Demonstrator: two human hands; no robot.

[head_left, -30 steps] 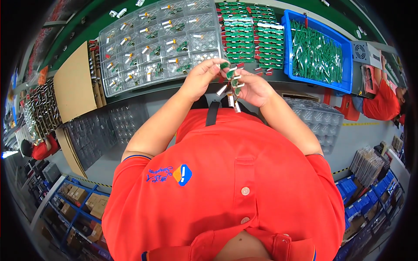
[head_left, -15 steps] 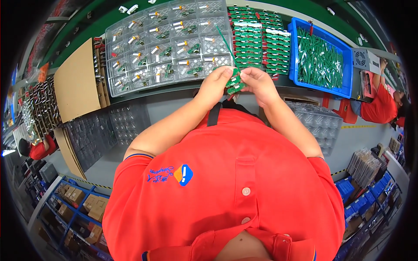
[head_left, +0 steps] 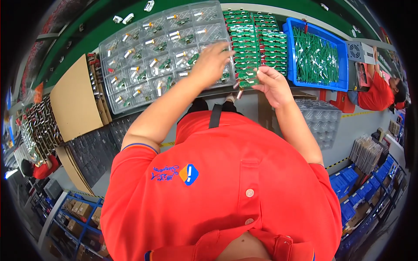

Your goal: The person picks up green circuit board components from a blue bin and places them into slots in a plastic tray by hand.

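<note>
Nearby, right hand (head_left: 275,85) pinches small green circuit-board panel (head_left: 248,80) between thumb and fingers, at near edge of worktable; narrow pale-and-red piece (head_left: 240,93) hangs just below. Left hand (head_left: 211,65) over right side of clear plastic compartment tray (head_left: 152,55), fingers loosely bent; cannot tell whether it holds anything. Tray cells contain small white-and-orange parts (head_left: 174,34). Right of tray: columns of green boards (head_left: 243,38). Farther right: blue plastic bin (head_left: 344,69) of thin green strips (head_left: 315,56). Beyond: red-shirted co-worker (head_left: 376,95).
</note>
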